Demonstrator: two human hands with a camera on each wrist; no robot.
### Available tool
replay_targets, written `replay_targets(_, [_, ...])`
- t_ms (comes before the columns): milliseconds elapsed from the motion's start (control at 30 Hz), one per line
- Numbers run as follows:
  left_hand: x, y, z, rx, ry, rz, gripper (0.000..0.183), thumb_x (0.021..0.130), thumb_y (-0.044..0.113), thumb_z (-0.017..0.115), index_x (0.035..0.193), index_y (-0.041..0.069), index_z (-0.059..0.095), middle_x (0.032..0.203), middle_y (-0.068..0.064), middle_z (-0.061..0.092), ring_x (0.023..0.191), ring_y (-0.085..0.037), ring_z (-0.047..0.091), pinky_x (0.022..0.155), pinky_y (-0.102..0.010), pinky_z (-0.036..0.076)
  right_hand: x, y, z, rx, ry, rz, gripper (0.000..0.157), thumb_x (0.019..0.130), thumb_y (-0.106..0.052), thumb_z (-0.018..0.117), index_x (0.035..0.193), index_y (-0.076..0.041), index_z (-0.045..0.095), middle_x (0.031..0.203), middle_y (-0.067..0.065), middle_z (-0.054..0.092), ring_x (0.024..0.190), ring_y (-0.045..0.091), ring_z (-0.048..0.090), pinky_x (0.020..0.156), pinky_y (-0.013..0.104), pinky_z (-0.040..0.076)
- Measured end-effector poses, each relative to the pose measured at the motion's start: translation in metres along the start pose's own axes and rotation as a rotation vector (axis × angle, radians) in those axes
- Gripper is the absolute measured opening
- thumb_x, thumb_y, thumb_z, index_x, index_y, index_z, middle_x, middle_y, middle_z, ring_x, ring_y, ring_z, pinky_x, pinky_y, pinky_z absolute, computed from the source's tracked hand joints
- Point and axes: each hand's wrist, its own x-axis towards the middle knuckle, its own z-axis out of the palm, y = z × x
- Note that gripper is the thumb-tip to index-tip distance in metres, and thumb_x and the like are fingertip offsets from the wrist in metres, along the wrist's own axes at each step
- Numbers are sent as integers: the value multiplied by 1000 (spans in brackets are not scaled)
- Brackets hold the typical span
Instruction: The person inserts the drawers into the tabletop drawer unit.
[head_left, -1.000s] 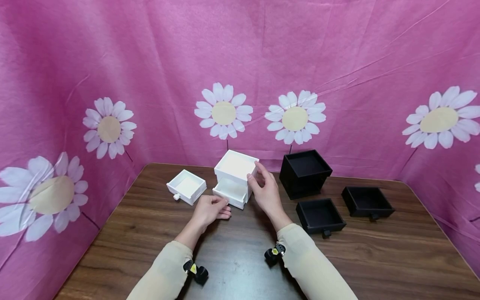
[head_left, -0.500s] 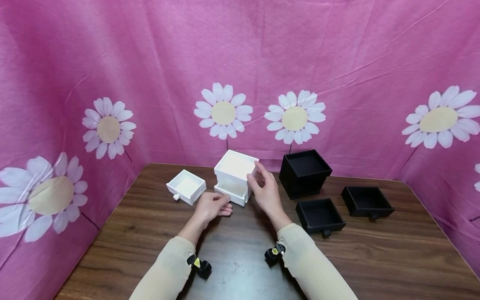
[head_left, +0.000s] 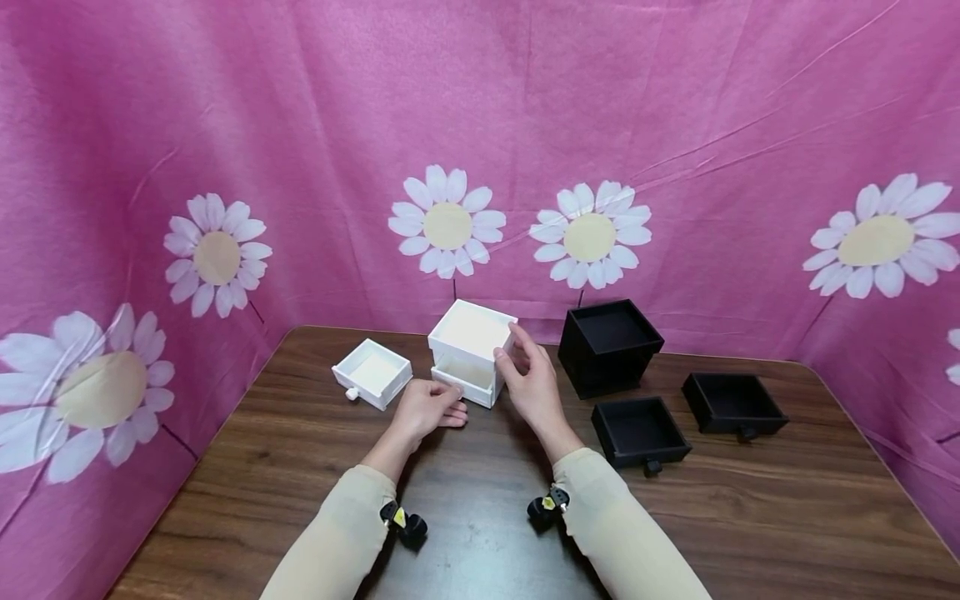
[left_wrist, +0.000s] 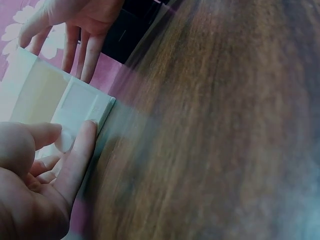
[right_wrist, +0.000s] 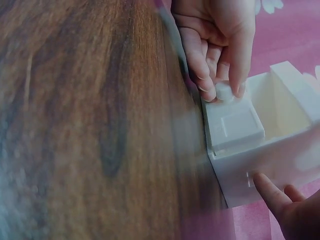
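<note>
A white two-tier drawer cabinet (head_left: 472,329) stands at the back middle of the table. Its upper compartment is hollow, and a white drawer (right_wrist: 235,125) occupies the lower one, its front close to the cabinet's front edge. The thumb and fingers of my left hand (head_left: 426,408) pinch the drawer's round white knob (left_wrist: 65,140). My right hand (head_left: 531,383) rests against the cabinet's right side with extended fingers; one fingertip touches that wall in the right wrist view. Left of the cabinet lies a second white drawer (head_left: 373,372) with a round knob.
To the right stands a black cabinet (head_left: 611,346). Two black drawers lie apart from it, the nearer drawer (head_left: 641,432) in front and the other drawer (head_left: 735,404) farther right. A pink flowered cloth (head_left: 517,100) hangs behind the wooden table (head_left: 480,517).
My left hand has moved forward and slightly right, and the lower white drawer has slid deeper into the cabinet. The right hand stays against the cabinet's side.
</note>
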Motion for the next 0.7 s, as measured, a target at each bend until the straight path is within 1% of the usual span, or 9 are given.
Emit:
replay_targets(167, [4, 1, 1, 0, -2, -17, 28, 108, 8, 62, 114, -19, 69, 90, -28, 78, 64, -14, 75, 67, -30, 66, 0, 0, 0, 4, -1, -9, 54, 105, -22, 71, 157, -15, 56, 143, 30, 60, 121, 49, 71, 102, 58, 59])
replay_targets(367, [7, 4, 1, 10, 2, -18, 28, 108, 8, 62, 113, -18, 70, 89, -27, 78, 63, -14, 75, 68, -31, 67, 0, -1, 0, 0, -10, -13, 55, 105, -22, 71, 157, -15, 56, 142, 28, 60, 122, 48, 71, 102, 58, 60])
replay_targets(533, [7, 4, 1, 20, -13, -6, 30, 109, 9, 60, 114, -19, 69, 87, -26, 78, 63, -15, 75, 67, -32, 67, 0, -1, 0, -12, -5, -6, 54, 105, -23, 70, 157, -16, 56, 142, 27, 60, 121, 47, 71, 100, 57, 61])
replay_targets(700, [3, 2, -1, 37, -13, -2, 31, 109, 12, 61, 117, -17, 70, 90, -25, 78, 67, -15, 76, 69, -33, 67, -2, -1, 0, -18, 6, 8, 55, 104, -24, 72, 157, -17, 56, 145, 26, 61, 120, 45, 72, 99, 57, 61])
